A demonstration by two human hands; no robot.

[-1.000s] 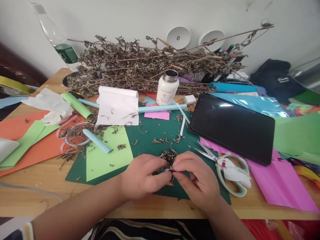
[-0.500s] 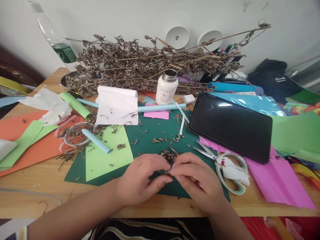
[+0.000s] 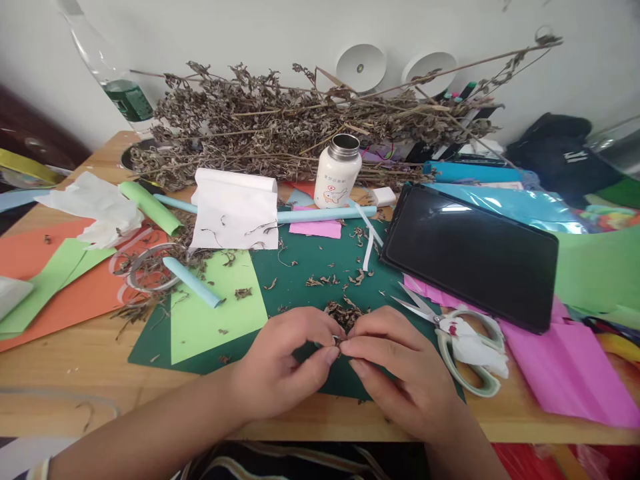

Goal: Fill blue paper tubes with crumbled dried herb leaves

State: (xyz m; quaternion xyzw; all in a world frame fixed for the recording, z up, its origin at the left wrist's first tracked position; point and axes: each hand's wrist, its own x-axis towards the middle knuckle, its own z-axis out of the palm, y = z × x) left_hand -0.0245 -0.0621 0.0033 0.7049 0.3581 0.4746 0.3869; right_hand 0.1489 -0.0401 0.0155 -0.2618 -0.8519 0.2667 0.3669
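My left hand (image 3: 285, 363) and my right hand (image 3: 400, 370) meet fingertip to fingertip over a dark green sheet (image 3: 310, 273) near the table's front edge. Both pinch a small clump of dried plant bits (image 3: 343, 317) between thumbs and forefingers; what exactly lies inside the pinch is too small to name. Loose dried crumbs are scattered on the green sheet just beyond the fingers. A pair of scissors (image 3: 460, 340) with pale handles and a wad of white tissue lies right of my right hand.
A big heap of dried branches (image 3: 300, 127) fills the back. In front of it stand a white bottle (image 3: 336, 172), a folded white paper (image 3: 235, 210) and light blue paper rolls (image 3: 320, 215). A black tablet (image 3: 470, 253) lies right, over pink paper (image 3: 560, 373). Orange and light green sheets (image 3: 60, 280) lie left.
The hands stay pinched together and have shifted slightly toward me; the view has tilted a little. Nothing else on the table has moved.
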